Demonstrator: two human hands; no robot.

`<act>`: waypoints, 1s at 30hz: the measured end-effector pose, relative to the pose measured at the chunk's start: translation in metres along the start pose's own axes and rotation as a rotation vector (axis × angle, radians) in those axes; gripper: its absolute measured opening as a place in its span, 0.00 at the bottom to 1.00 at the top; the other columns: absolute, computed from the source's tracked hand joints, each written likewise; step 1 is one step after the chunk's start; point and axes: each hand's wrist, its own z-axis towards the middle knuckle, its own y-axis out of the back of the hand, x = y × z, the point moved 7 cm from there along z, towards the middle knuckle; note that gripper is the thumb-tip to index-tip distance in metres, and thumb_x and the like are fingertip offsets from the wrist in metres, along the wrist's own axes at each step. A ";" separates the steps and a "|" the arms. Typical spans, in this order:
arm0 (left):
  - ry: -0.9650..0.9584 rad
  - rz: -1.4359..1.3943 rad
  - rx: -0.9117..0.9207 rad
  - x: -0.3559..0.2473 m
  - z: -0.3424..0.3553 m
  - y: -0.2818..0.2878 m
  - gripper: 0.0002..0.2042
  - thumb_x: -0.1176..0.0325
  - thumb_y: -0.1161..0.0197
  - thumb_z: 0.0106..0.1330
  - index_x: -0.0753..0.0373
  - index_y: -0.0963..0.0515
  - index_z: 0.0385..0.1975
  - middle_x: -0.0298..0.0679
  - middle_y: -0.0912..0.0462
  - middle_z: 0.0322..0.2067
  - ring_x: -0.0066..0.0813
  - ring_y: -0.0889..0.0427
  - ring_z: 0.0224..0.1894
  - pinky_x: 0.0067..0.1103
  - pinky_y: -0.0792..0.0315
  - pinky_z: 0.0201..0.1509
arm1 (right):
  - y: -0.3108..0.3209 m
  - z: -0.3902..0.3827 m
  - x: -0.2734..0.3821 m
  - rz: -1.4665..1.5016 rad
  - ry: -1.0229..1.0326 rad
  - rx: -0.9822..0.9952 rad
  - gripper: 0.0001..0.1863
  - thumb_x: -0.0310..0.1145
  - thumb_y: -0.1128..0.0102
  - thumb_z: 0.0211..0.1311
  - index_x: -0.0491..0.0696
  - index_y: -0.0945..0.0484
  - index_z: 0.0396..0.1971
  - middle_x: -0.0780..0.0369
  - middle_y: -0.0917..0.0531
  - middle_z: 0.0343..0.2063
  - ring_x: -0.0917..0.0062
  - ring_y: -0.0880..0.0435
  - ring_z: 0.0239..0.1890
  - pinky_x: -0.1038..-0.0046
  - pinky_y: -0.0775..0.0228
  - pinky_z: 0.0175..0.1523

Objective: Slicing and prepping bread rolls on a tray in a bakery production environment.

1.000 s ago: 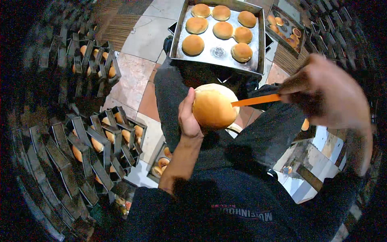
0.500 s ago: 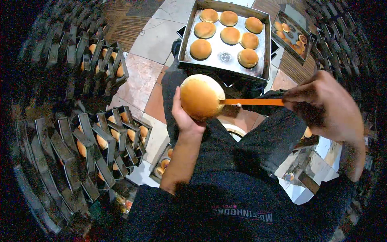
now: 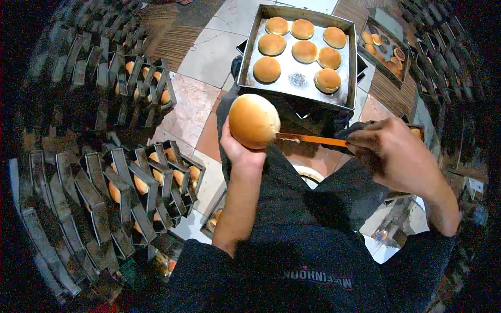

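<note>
While eight buns point(image 3: 305, 51) sat on the square metal tray point(image 3: 287, 87) in front of the person's knees, a ninth bun point(image 3: 254, 120) was up in the left hand point(image 3: 243, 151), above the lap and just short of the tray's near edge. That hand's fingers were curled under and around the bun, with the thumb up its left side. The right hand point(image 3: 399, 154) had its fingers clamped on one orange knife point(image 3: 323, 140), and the knife's far end met the bun's right edge; how deep it went in, I couldn't tell. A pale smear showed on the blade near the bun.

The eight on the tray lay in loose rows, some touching, with one bare patch near the front. Past its right side stood a second tray point(image 3: 389, 33) with several more buns inside, some partly hidden, too small for me to count surely.

On the left I made out two banks of stacked metal pans point(image 3: 96, 229), one nearer and one farther, with golden buns point(image 3: 141, 184) showing in the gaps between them, more than I could number. One small tray point(image 3: 205, 228), half hidden by the left forearm, held a few buns as well.
</note>
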 end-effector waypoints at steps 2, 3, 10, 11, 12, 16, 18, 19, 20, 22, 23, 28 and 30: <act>0.001 -0.010 -0.022 0.001 0.004 0.001 0.20 0.56 0.59 0.67 0.62 0.27 0.47 0.40 0.22 0.46 0.38 0.23 0.50 0.36 0.30 0.55 | 0.000 -0.003 -0.006 0.049 -0.027 0.024 0.16 0.20 0.41 0.33 0.37 0.24 0.31 0.50 0.21 0.28 0.56 0.22 0.31 0.64 0.28 0.39; 0.013 -0.027 -0.032 0.008 0.004 0.000 0.20 0.56 0.59 0.67 0.62 0.27 0.47 0.41 0.22 0.46 0.38 0.23 0.50 0.37 0.30 0.56 | -0.005 0.000 -0.007 0.055 -0.028 0.022 0.16 0.20 0.41 0.33 0.37 0.24 0.31 0.50 0.21 0.28 0.56 0.22 0.31 0.64 0.28 0.39; 0.058 -0.037 -0.173 0.022 0.034 -0.004 0.21 0.56 0.60 0.67 0.61 0.28 0.50 0.43 0.23 0.48 0.42 0.24 0.52 0.39 0.31 0.57 | -0.016 -0.007 -0.036 0.077 0.002 -0.170 0.14 0.24 0.41 0.39 0.41 0.22 0.32 0.51 0.20 0.24 0.56 0.20 0.32 0.61 0.26 0.40; 0.057 -0.005 -0.157 0.024 0.044 -0.003 0.21 0.56 0.60 0.67 0.61 0.28 0.49 0.43 0.23 0.48 0.41 0.24 0.51 0.40 0.32 0.57 | -0.015 -0.013 -0.046 0.082 -0.054 -0.194 0.14 0.23 0.40 0.39 0.41 0.22 0.32 0.51 0.20 0.25 0.56 0.20 0.32 0.61 0.27 0.41; 0.057 0.027 -0.140 0.028 0.055 -0.003 0.20 0.56 0.61 0.67 0.61 0.27 0.49 0.43 0.23 0.48 0.41 0.24 0.51 0.40 0.32 0.57 | -0.012 -0.016 -0.055 0.088 -0.111 -0.219 0.15 0.23 0.40 0.39 0.41 0.22 0.33 0.51 0.20 0.26 0.56 0.20 0.33 0.61 0.27 0.41; 0.107 0.134 -0.103 0.061 0.108 -0.008 0.21 0.55 0.59 0.65 0.60 0.29 0.50 0.42 0.23 0.48 0.41 0.23 0.50 0.41 0.32 0.56 | -0.001 -0.054 -0.099 0.099 -0.280 -0.393 0.11 0.22 0.40 0.44 0.41 0.20 0.32 0.50 0.19 0.28 0.57 0.20 0.31 0.66 0.28 0.40; 0.196 0.230 0.055 0.092 0.141 -0.024 0.24 0.48 0.59 0.66 0.61 0.31 0.51 0.41 0.25 0.50 0.37 0.28 0.54 0.34 0.35 0.58 | 0.007 -0.067 -0.108 0.191 -0.365 -0.461 0.06 0.22 0.42 0.49 0.39 0.21 0.29 0.50 0.19 0.26 0.58 0.20 0.29 0.68 0.28 0.38; 0.111 0.366 -0.073 0.089 0.168 -0.011 0.24 0.50 0.56 0.66 0.63 0.32 0.52 0.43 0.25 0.49 0.37 0.27 0.53 0.32 0.34 0.56 | 0.011 -0.072 -0.110 0.165 -0.396 -0.484 0.06 0.23 0.43 0.51 0.38 0.21 0.28 0.50 0.20 0.24 0.58 0.20 0.27 0.68 0.29 0.37; 0.033 0.501 -0.196 0.087 0.187 -0.001 0.24 0.52 0.52 0.66 0.64 0.32 0.52 0.45 0.25 0.49 0.38 0.27 0.51 0.30 0.33 0.55 | 0.015 -0.079 -0.114 0.136 -0.438 -0.507 0.05 0.23 0.44 0.52 0.38 0.21 0.28 0.51 0.20 0.23 0.59 0.20 0.26 0.68 0.29 0.35; -0.357 0.901 -0.133 0.076 0.196 -0.030 0.25 0.57 0.46 0.63 0.69 0.34 0.54 0.48 0.25 0.46 0.39 0.26 0.48 0.28 0.33 0.53 | 0.021 -0.100 -0.123 0.108 -0.496 -0.534 0.06 0.24 0.45 0.54 0.37 0.22 0.28 0.51 0.21 0.21 0.60 0.21 0.24 0.69 0.30 0.34; -0.590 1.209 -0.185 0.053 0.218 -0.018 0.26 0.54 0.44 0.61 0.70 0.34 0.51 0.50 0.26 0.46 0.37 0.26 0.46 0.30 0.32 0.51 | 0.018 -0.106 -0.130 0.197 -0.553 -0.525 0.06 0.24 0.44 0.54 0.37 0.22 0.28 0.51 0.21 0.21 0.61 0.20 0.24 0.69 0.30 0.34; -0.177 1.618 -0.414 0.034 0.305 0.035 0.42 0.53 0.32 0.46 0.77 0.40 0.56 0.58 0.35 0.57 0.48 0.32 0.58 0.30 0.35 0.60 | 0.000 -0.120 -0.158 0.273 -0.554 -0.625 0.06 0.26 0.41 0.54 0.39 0.20 0.29 0.52 0.19 0.23 0.63 0.20 0.27 0.69 0.30 0.36; -0.028 1.452 -0.386 0.048 0.314 0.038 0.42 0.52 0.27 0.39 0.79 0.33 0.50 0.56 0.28 0.51 0.42 0.24 0.51 0.30 0.28 0.51 | -0.009 -0.116 -0.168 0.299 -0.579 -0.592 0.06 0.26 0.41 0.54 0.39 0.20 0.29 0.53 0.19 0.24 0.64 0.20 0.28 0.69 0.30 0.37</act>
